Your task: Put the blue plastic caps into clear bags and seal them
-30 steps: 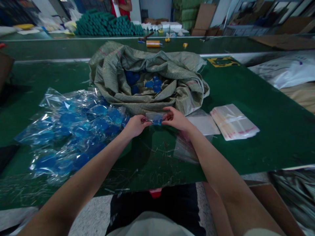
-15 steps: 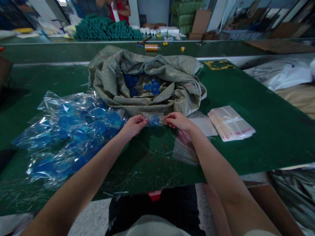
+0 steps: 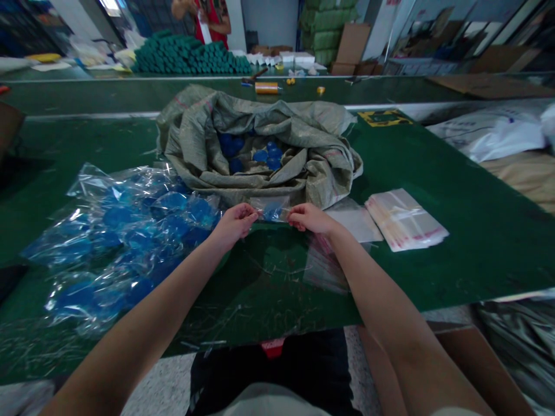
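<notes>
Between my hands is a small clear plastic bag (image 3: pixel 273 209) with a blue round item inside. My left hand (image 3: pixel 239 221) pinches its left edge, and my right hand (image 3: pixel 309 218) pinches the right edge. Just behind it stands a grey-green woven sack (image 3: pixel 269 188), rolled open, with several blue round items (image 3: pixel 273 155) in it. To the left of my left hand lies a heap of filled clear bags (image 3: pixel 130 231) with blue items. Loose flat bags (image 3: pixel 325 266) lie partly under my right forearm, and a banded stack of bags (image 3: pixel 405 219) sits farther right.
Beyond the green table (image 3: pixel 433 173), a second worktop holds an orange tape roll (image 3: pixel 267 88) and a pile of green rolls (image 3: pixel 186 55). A person in red (image 3: pixel 212 23) stands behind it. White sacks (image 3: pixel 494 130) lie at right; an open cardboard box (image 3: pixel 477 364) is below the table edge.
The small bag now lies flatter and more spread between my hands. Both hands stay in nearly the same place, still pinching its edges.
</notes>
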`<state>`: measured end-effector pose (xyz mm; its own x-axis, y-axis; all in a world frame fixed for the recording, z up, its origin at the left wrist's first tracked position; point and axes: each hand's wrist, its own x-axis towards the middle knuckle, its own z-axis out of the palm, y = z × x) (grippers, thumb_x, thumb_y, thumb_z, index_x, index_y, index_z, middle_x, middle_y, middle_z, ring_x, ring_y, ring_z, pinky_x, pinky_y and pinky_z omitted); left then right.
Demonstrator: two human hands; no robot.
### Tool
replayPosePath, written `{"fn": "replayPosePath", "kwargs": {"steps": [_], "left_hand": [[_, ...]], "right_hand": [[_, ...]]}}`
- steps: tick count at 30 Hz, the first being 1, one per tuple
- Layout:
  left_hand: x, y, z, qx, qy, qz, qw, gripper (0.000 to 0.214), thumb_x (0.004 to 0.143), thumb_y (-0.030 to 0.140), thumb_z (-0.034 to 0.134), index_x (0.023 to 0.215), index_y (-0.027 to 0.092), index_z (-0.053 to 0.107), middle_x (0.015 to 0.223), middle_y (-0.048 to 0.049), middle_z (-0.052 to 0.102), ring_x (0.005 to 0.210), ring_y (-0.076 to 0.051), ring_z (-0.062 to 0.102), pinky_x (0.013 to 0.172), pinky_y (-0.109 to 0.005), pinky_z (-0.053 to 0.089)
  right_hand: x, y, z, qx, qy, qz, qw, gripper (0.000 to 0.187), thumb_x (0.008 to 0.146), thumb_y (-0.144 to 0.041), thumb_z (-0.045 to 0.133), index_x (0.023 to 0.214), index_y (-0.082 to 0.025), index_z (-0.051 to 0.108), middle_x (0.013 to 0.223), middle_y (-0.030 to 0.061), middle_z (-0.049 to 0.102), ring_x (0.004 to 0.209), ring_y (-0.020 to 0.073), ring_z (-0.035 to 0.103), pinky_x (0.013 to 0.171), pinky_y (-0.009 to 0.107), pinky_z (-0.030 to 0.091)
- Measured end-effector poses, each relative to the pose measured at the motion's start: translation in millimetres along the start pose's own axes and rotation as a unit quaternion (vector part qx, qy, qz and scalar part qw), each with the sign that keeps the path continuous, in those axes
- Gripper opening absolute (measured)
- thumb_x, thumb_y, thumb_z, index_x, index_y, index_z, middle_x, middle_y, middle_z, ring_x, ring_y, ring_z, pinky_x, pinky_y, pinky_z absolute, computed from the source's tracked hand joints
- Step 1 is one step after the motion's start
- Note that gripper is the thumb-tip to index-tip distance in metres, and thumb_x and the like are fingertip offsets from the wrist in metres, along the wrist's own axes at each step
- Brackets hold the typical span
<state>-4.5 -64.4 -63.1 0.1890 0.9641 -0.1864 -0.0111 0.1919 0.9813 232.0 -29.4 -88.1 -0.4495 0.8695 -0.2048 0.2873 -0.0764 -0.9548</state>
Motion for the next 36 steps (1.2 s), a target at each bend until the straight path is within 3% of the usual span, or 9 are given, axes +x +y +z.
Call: {"fn": "replayPosePath", "kwargs": {"steps": [4, 8, 15, 21, 25, 27, 31, 33, 36], "left_hand": [[1, 0, -1.4, -0.023, 0.003, 0.005, 1.0, 0.026, 0.071, 0.028, 0.075, 0.079, 0.017, 0.053, 0.053, 0.0098, 0.04, 0.037, -0.002, 0.028, 0.034, -0.015, 0.021], [2, 0, -1.4, -0.021, 0.018, 0.008, 1.0, 0.028, 0.072, 0.031, 0.076, 0.078, 0.017, 0.052, 0.05, 0.0107, 0.037, 0.037, -0.002, 0.027, 0.033, -0.015, 0.02], [0, 4, 1.5, -0.012, -0.004, 0.016, 1.0, 0.03, 0.072, 0.035, 0.076, 0.077, 0.016, 0.053, 0.051, 0.0094, 0.041, 0.037, -0.002, 0.03, 0.034, -0.015, 0.019], [-4, 11, -1.1, -0.023, -0.017, -0.009, 1.0, 0.03, 0.071, 0.035, 0.077, 0.076, 0.017, 0.053, 0.051, 0.0093, 0.039, 0.037, -0.003, 0.029, 0.035, -0.016, 0.017], [-17, 42, -28.3, 0.086, 0.075, -0.002, 0.993, 0.024, 0.073, 0.034, 0.073, 0.077, 0.017, 0.055, 0.052, 0.0069, 0.042, 0.039, -0.006, 0.031, 0.037, -0.02, 0.02], [-28, 63, -53.3, 0.211, 0.207, 0.05, 0.954, 0.022, 0.077, 0.036, 0.069, 0.076, 0.018, 0.056, 0.057, 0.0041, 0.048, 0.045, -0.008, 0.039, 0.042, -0.022, 0.027], [-47, 93, -97.5, 0.46, 0.423, 0.138, 0.768, 0.012, 0.082, 0.024, 0.061, 0.092, 0.02, 0.059, 0.095, -0.0035, 0.065, 0.09, -0.023, 0.06, 0.08, -0.035, 0.046], [-51, 91, -95.3, 0.514, 0.413, 0.151, 0.737, 0.031, 0.081, 0.021, 0.061, 0.111, 0.021, 0.056, 0.113, -0.007, 0.064, 0.106, -0.031, 0.057, 0.09, -0.044, 0.044], [-52, 65, -45.5, 0.564, 0.276, 0.22, 0.747, 0.036, 0.087, 0.022, 0.052, 0.123, 0.018, 0.055, 0.132, -0.0126, 0.057, 0.112, -0.032, 0.058, 0.092, -0.043, 0.046]], "right_hand": [[-1, 0, -2, 0.028, -0.009, 0.002, 1.0, 0.011, 0.077, -0.027, 0.067, 0.078, -0.015, 0.066, 0.06, -0.0022, 0.059, 0.046, 0.0063, 0.047, 0.043, 0.02, 0.034], [-7, -8, -2, 0.039, -0.001, -0.023, 0.999, 0.034, 0.077, -0.043, 0.071, 0.097, -0.015, 0.068, 0.064, -0.0013, 0.061, 0.05, 0.0066, 0.048, 0.047, 0.02, 0.035], [-6, -11, 2, 0.043, 0.035, -0.045, 0.997, 0.035, 0.071, -0.048, 0.073, 0.076, -0.015, 0.065, 0.063, -0.0013, 0.06, 0.052, 0.0072, 0.046, 0.05, 0.022, 0.035], [-9, -18, 6, 0.05, -0.002, -0.049, 0.998, 0.039, 0.069, -0.052, 0.074, 0.075, -0.015, 0.064, 0.063, -0.0009, 0.061, 0.053, 0.0074, 0.048, 0.051, 0.023, 0.037], [-10, -23, 4, 0.102, 0.064, -0.066, 0.991, 0.042, 0.071, -0.054, 0.074, 0.085, -0.014, 0.068, 0.072, 0.0017, 0.066, 0.052, 0.0061, 0.047, 0.048, 0.021, 0.036], [-11, -26, 0, 0.161, 0.119, -0.076, 0.977, 0.044, 0.068, -0.055, 0.076, 0.084, -0.015, 0.068, 0.071, 0.0008, 0.064, 0.051, 0.0055, 0.046, 0.046, 0.02, 0.034], [-13, -31, -14, 0.251, 0.183, -0.104, 0.945, 0.046, 0.065, -0.057, 0.078, 0.081, -0.016, 0.066, 0.064, -0.0026, 0.059, 0.047, 0.0046, 0.043, 0.042, 0.02, 0.03], [-14, -35, -19, 0.274, 0.205, -0.114, 0.933, 0.045, 0.066, -0.058, 0.077, 0.079, -0.016, 0.065, 0.061, -0.0038, 0.056, 0.046, 0.0044, 0.042, 0.042, 0.02, 0.029], [-16, -40, -21, 0.305, 0.212, -0.122, 0.92, 0.044, 0.066, -0.056, 0.078, 0.078, -0.016, 0.064, 0.06, -0.0043, 0.055, 0.046, 0.0042, 0.041, 0.041, 0.02, 0.027]]}}
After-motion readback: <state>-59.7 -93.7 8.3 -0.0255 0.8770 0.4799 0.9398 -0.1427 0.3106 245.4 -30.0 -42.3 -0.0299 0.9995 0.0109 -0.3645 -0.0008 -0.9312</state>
